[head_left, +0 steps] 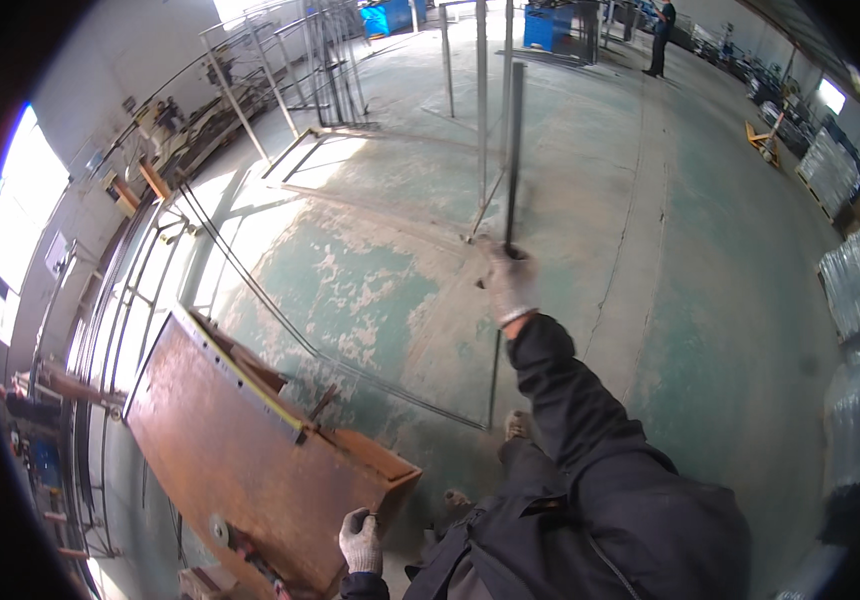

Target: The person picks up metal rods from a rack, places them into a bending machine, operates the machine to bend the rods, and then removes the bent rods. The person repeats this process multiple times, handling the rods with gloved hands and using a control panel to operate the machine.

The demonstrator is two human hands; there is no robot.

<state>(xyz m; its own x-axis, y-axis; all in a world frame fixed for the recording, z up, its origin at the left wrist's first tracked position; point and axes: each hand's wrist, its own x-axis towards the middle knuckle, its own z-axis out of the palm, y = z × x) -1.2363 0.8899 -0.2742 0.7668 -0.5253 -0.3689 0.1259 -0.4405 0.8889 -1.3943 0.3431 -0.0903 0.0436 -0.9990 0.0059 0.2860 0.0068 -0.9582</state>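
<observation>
The right hand [510, 283], in a pale work glove at the end of a dark sleeve, was closed around a long, thin, dark metal rod [513, 150] that stood nearly upright; the rod rose from the fist toward the top of the view and a further length [495, 375] ran down below the wrist to the worn green concrete floor [670, 300]. The left hand [361, 541], also in a pale knitted glove, rested with curled fingers on the near edge of a rusty brown steel work table [230, 450]; whether it gripped that edge could not be told. A yellow measuring rule [250, 385] lay along the table's far rim. Thin bent metal bars [250, 280] lay on the floor beyond the table, and upright grey metal frames [300, 60] stood farther off. A second person [661, 38] stood well apart in the background.
</observation>
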